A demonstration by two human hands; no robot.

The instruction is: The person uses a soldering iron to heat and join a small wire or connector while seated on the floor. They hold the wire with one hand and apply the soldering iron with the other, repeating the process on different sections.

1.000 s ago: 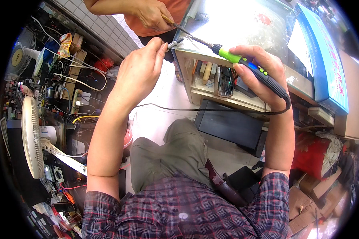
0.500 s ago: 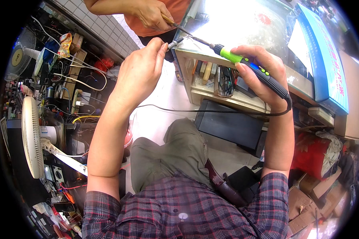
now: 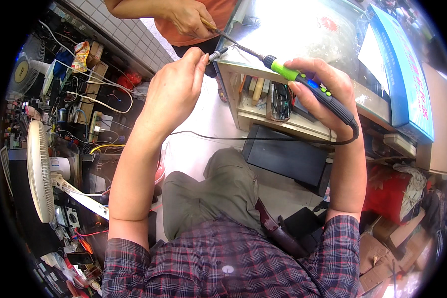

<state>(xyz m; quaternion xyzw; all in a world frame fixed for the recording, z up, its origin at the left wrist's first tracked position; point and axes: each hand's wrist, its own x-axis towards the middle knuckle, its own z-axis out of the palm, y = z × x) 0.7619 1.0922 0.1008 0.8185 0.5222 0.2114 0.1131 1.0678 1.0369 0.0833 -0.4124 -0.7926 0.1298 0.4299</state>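
Observation:
My right hand grips a green-and-black soldering iron, its metal tip pointing up and left over the table's corner. A black cord runs from the iron's rear end leftward beneath my hands. Between thumb and fingers, my closed left hand pinches a grey cable end. Thin pale wire shows beside its dark tip. From the far side, another person's hand holds a thin metal-shafted tool with a yellowish handle. Both tool tips and the cable end come close together; whether they touch is too small to tell.
A glass-topped table with shelves holding tools stands ahead, bearing a blue box at right. Below is a dark flat case. A white fan and cluttered cables lie left; cardboard boxes sit at lower right.
My right hand and the soldering iron have shifted slightly to the left. My left hand and the other person's hand look nearly unchanged.

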